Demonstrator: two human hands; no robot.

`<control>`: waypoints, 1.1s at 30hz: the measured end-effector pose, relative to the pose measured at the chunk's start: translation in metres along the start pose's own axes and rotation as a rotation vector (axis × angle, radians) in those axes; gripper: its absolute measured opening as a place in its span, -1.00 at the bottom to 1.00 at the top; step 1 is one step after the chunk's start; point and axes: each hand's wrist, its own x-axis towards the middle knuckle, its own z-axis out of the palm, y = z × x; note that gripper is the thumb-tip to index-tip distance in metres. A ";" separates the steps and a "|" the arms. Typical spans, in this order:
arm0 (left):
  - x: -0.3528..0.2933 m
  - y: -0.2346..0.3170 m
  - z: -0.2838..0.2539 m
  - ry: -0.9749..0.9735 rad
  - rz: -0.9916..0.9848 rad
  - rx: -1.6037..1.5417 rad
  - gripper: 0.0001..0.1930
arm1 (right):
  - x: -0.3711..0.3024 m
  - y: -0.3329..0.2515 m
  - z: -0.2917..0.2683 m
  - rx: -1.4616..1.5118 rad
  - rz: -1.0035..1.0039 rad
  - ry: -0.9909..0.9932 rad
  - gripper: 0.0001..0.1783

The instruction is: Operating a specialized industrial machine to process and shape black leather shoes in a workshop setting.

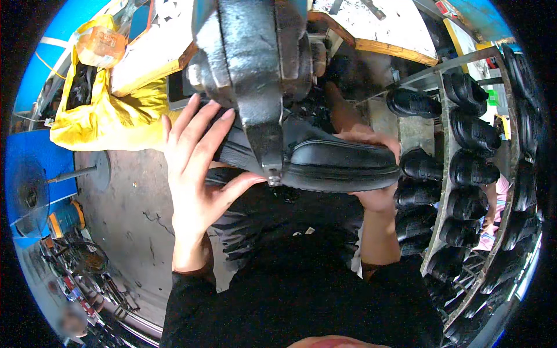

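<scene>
A black shoe [342, 161] lies on its side below the dark metal head of a machine [255, 75], its thick ridged sole edge toward me. The narrow tip of the machine comes down against the seam between sole and upper, near the shoe's middle. My left hand [197, 159] holds the left part of the shoe, fingers spread over the upper and thumb reaching along the sole edge, close to the tip. Around the right end of the shoe, my right hand [377, 194] is closed; part of its fingers is hidden behind the shoe.
At right stands a metal rack [444, 174] with several black shoes. White-topped tables [383, 29] with wooden edges lie beyond the machine. A yellow cloth or bag [110, 124] hangs at left, near a fan [32, 197]. Part of another person [493, 211] shows behind the rack.
</scene>
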 end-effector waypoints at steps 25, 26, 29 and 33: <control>-0.019 -0.023 0.003 -0.026 -0.153 -0.402 -0.18 | 0.045 -0.020 0.050 -0.504 0.064 -0.280 -0.21; -0.011 -0.014 -0.001 -0.062 -0.085 -0.363 -0.18 | 0.048 -0.024 0.052 -0.497 0.064 -0.284 -0.21; 0.005 0.005 0.007 -0.160 -0.042 -0.471 -0.25 | 0.049 -0.028 0.055 -0.696 0.086 -0.356 -0.21; 0.011 0.005 0.018 -0.169 -0.043 -0.635 -0.36 | 0.051 -0.040 0.056 -0.765 0.020 -0.317 -0.26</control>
